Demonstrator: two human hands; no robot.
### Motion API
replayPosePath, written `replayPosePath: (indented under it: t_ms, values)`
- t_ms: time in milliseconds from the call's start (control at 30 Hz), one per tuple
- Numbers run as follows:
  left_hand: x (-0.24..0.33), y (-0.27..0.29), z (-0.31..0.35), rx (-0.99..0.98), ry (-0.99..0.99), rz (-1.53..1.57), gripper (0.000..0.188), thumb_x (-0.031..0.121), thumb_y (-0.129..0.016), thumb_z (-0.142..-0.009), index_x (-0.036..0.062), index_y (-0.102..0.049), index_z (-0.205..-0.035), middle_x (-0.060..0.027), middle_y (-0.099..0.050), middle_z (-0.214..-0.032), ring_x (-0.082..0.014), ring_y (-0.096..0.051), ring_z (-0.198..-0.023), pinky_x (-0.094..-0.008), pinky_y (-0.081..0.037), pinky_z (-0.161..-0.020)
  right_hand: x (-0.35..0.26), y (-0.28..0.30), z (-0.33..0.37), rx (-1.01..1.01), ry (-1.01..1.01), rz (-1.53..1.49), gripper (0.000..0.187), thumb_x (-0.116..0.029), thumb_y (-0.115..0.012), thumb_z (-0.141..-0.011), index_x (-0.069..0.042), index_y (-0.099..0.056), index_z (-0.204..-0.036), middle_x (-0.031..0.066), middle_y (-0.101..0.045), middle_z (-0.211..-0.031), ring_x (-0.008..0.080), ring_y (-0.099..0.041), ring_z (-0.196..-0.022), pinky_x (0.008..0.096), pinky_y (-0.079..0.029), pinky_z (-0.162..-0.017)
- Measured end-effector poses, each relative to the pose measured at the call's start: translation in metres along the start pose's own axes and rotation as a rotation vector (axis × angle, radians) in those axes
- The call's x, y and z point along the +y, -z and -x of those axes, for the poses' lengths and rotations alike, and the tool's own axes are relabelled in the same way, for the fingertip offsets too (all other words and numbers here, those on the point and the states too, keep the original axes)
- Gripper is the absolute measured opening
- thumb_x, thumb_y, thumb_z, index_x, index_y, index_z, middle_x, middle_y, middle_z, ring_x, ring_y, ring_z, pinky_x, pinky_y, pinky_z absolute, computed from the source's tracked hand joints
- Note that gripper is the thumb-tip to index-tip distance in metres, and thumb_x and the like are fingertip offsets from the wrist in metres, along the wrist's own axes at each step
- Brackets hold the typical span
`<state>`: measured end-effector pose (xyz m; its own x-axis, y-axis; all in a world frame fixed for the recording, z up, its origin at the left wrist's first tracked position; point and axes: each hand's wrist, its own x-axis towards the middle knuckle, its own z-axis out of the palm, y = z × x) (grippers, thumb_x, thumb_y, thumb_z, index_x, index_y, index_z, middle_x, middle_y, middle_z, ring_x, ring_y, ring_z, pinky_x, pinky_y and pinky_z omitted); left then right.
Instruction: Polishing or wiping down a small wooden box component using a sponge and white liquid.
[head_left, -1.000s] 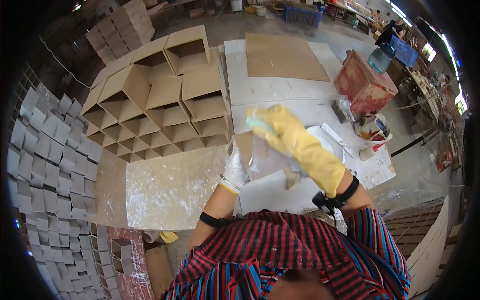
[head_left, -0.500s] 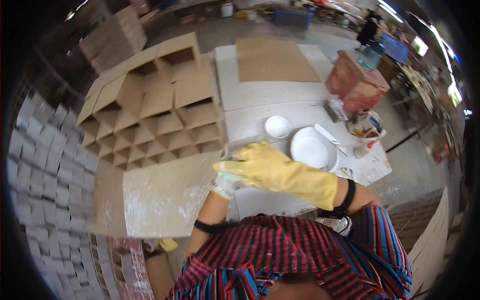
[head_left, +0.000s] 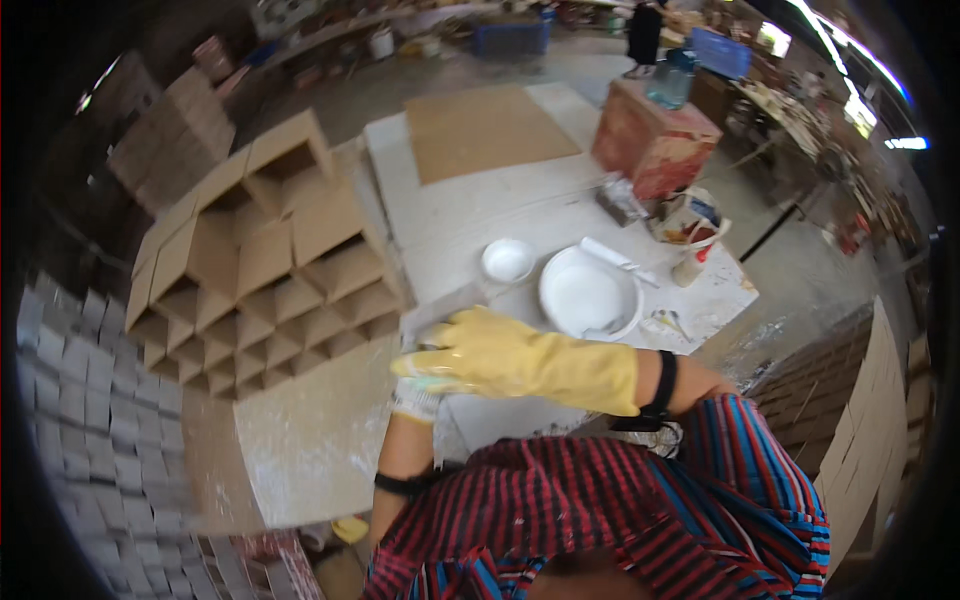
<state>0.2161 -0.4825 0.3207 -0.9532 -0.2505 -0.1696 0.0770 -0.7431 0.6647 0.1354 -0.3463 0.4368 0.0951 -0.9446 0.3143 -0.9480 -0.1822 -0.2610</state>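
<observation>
My right hand (head_left: 480,350), in a long yellow rubber glove, lies across my left hand in front of my chest. Its fingers bend over the other hand, and whatever they grip is hidden. Of my left hand (head_left: 417,398) mostly the white knit glove cuff and a pale green patch show; its fingers are covered. Just beyond the hands, a small white bowl (head_left: 508,260) stands on the white table. To its right sits a wide white basin (head_left: 588,292) with white contents, and a white flat-bladed tool (head_left: 618,259) rests across its far rim.
A cardboard grid of open cells (head_left: 265,250) stands at the left on the board (head_left: 310,430). A brown sheet (head_left: 490,130) lies at the table's far end. At the right are a red-stained box (head_left: 650,140) with a water jug (head_left: 670,80), a tub (head_left: 688,218) and a bottle (head_left: 692,262).
The view has turned, so the table and its things sit further left and tilted. My two hands stay together, the yellow glove over the white one.
</observation>
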Motion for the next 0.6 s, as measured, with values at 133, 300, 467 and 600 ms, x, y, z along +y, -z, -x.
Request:
replayPosePath:
  t_ms: [133, 300, 467, 600]
  values:
    - [0.0, 0.0, -0.011, 0.061, -0.059, -0.109, 0.048, 0.045, -0.042, -0.096, 0.0091, -0.047, -0.129, -0.0079, -0.055, -0.123, -0.0211, -0.054, -0.109, -0.0336, -0.046, -0.093, 0.002, -0.004, 0.019, -0.135, 0.152, -0.091, 0.045, -0.026, -0.06, -0.085, -0.02, -0.05, -0.128, 0.0115, -0.061, -0.105, 0.0318, -0.06, -0.092, 0.0399, -0.047, -0.081]
    - [-0.006, -0.012, -0.009, 0.141, -0.031, -0.091, 0.047, 0.043, -0.042, -0.097, 0.0091, -0.047, -0.128, -0.0081, -0.056, -0.121, -0.0211, -0.055, -0.108, -0.0333, -0.047, -0.093, 0.057, 0.009, -0.011, 0.246, -0.02, -0.202, 0.039, -0.022, -0.061, -0.086, -0.019, -0.052, -0.124, 0.0165, -0.063, -0.089, 0.0371, -0.059, -0.08, 0.044, -0.048, -0.07]
    - [-0.001, -0.025, 0.008, 0.12, -0.118, -0.22, 0.055, 0.048, -0.04, -0.095, 0.0063, -0.046, -0.131, -0.0146, -0.054, -0.124, -0.0233, -0.056, -0.109, -0.0391, -0.048, -0.092, 0.04, -0.003, 0.0, -0.078, -0.215, -0.278, 0.039, -0.016, -0.061, -0.084, -0.012, -0.056, -0.122, 0.0172, -0.061, -0.107, 0.0348, -0.058, -0.099, 0.0427, -0.047, -0.083]
    - [-0.01, 0.035, -0.004, -0.228, 0.182, 0.371, 0.048, 0.043, -0.045, -0.095, 0.007, -0.05, -0.126, -0.0106, -0.056, -0.122, -0.0243, -0.056, -0.11, -0.0365, -0.047, -0.095, 0.011, -0.018, 0.021, -0.149, 0.029, -0.195, 0.039, -0.014, -0.061, -0.083, -0.015, -0.057, -0.122, 0.0167, -0.059, -0.113, 0.0332, -0.058, -0.1, 0.0429, -0.047, -0.089]
